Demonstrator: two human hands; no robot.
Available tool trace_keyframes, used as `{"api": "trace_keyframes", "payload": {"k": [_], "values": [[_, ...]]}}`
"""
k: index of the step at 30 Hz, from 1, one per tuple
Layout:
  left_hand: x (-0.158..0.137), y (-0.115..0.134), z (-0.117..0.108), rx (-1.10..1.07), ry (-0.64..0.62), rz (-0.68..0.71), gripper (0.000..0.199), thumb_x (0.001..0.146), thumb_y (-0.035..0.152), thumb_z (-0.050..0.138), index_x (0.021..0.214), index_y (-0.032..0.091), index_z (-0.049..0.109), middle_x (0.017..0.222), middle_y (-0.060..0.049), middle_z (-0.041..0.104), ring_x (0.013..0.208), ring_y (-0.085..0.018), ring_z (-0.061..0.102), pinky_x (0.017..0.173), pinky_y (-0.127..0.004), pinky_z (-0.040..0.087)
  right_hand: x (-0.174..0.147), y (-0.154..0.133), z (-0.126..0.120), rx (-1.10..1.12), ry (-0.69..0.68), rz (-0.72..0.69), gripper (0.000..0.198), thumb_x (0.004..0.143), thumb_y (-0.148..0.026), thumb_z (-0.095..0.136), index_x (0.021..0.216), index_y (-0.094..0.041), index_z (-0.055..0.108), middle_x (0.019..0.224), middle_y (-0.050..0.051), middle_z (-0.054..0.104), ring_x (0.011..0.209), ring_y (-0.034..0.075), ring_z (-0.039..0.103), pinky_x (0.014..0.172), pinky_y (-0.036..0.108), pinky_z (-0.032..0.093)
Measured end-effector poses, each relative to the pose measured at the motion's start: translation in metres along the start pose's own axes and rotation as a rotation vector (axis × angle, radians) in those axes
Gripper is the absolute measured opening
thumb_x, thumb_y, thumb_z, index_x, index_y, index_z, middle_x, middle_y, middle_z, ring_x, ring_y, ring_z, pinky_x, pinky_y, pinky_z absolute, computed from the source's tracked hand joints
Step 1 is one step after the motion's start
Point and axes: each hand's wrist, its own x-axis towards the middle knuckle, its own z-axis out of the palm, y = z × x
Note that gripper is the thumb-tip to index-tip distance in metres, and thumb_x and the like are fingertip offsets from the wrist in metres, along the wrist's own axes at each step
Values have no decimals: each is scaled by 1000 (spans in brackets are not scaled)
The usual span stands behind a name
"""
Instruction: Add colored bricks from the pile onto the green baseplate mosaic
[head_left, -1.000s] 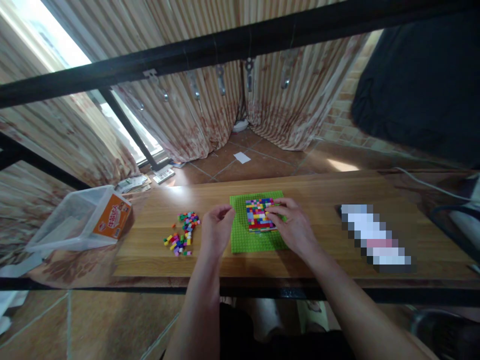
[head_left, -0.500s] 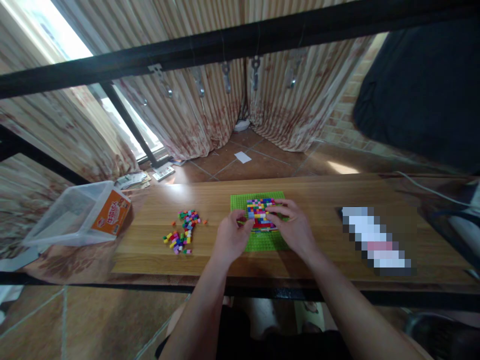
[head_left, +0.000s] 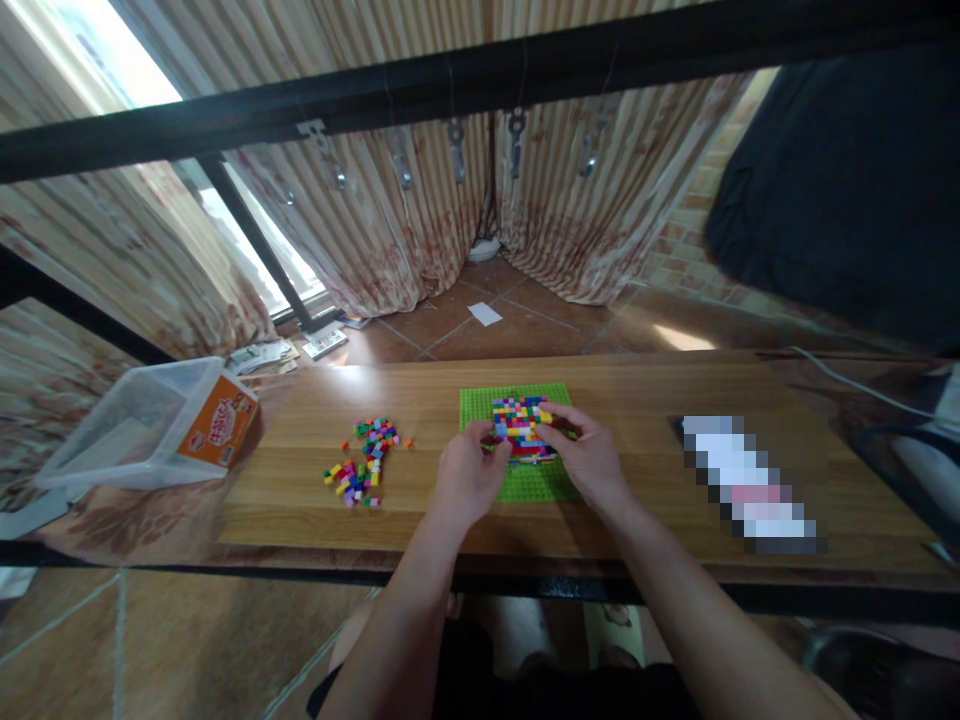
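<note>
A block of many-coloured toy bricks (head_left: pixel 519 418) stands on a green studded baseplate (head_left: pixel 536 488) in the middle of the board. My left hand (head_left: pixel 469 468) grips the block's left side, thumb and fingers bent against it. On the right side, my right hand (head_left: pixel 591 452) holds it too, with its thumb near the front and the index finger along the far right edge. My fingers hide parts of both sides of the block. Farther left, loose toy bricks (head_left: pixel 373 440) lie in a scattered pile, apart from my hands.
A clear plastic bin (head_left: pixel 142 420) with an orange label stands left of the wooden board (head_left: pixel 285 520). To the right lies a pixelated flat object (head_left: pixel 750 480). A dark metal bar (head_left: pixel 420 85) crosses above, with clips hanging below it. Beyond are curtains (head_left: pixel 420 220).
Both hands remain at the block, with only slight finger shifts. The whole view has moved a little; the loose bricks and the bin look unchanged.
</note>
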Motion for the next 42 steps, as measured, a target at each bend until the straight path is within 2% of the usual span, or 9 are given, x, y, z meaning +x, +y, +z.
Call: {"api": "trace_keyframes", "payload": {"k": [8,15,21,25,27,32,37,39,42], "values": [[-1,4,3,36,12,-41,17,84,22,61,99,15,66,94,-10,74,81,-20,69,75,-31,51,0,-3,6,56,43,44,38,66,-37,74,101,-20,75,113,9,72,86,20,65,77,37,54],[-2,10,5,150,20,-60,16,87,22,58,97,16,68,95,-8,75,78,-18,68,73,-29,49,-1,-10,14,161,104,118,39,59,-34,76,95,-18,74,90,5,75,72,17,64,68,32,53],[-2,10,8,173,28,-73,16,87,20,58,97,16,70,93,-7,74,78,-17,67,73,-28,49,-1,-14,16,212,119,148,38,57,-32,75,92,-19,74,92,4,75,72,17,65,68,32,53],[-2,10,9,174,46,-59,15,86,20,60,96,17,71,92,-7,74,80,-17,67,74,-28,49,-1,-15,17,208,120,187,41,56,-34,76,94,-18,73,77,3,73,63,17,63,62,32,52],[-3,11,9,186,47,-71,15,86,20,60,96,17,71,92,-7,74,81,-17,67,74,-28,49,-2,-15,18,220,120,190,41,56,-34,76,93,-18,73,82,4,75,62,16,63,62,32,53],[-5,9,9,215,48,-62,18,87,21,59,100,16,69,97,-9,74,82,-18,67,75,-29,50,-2,-9,16,201,89,122,41,61,-36,75,98,-19,73,108,8,74,73,18,67,71,35,56],[-2,7,11,154,35,-59,28,87,20,57,113,16,66,106,-9,73,82,-19,68,78,-30,51,5,2,6,-19,38,26,52,74,-43,66,122,-22,66,126,10,67,99,25,66,88,43,54],[-1,7,11,140,39,-56,35,86,19,57,121,16,62,112,-9,72,85,-19,69,81,-31,52,9,4,3,-111,-8,9,51,80,-43,60,126,-24,63,130,10,65,109,26,64,95,46,51],[0,8,10,154,43,-55,41,85,17,56,126,16,60,115,-10,72,89,-20,69,85,-31,51,11,2,1,-182,-80,2,48,85,-42,53,127,-22,62,126,10,67,112,27,63,99,47,47]]}}
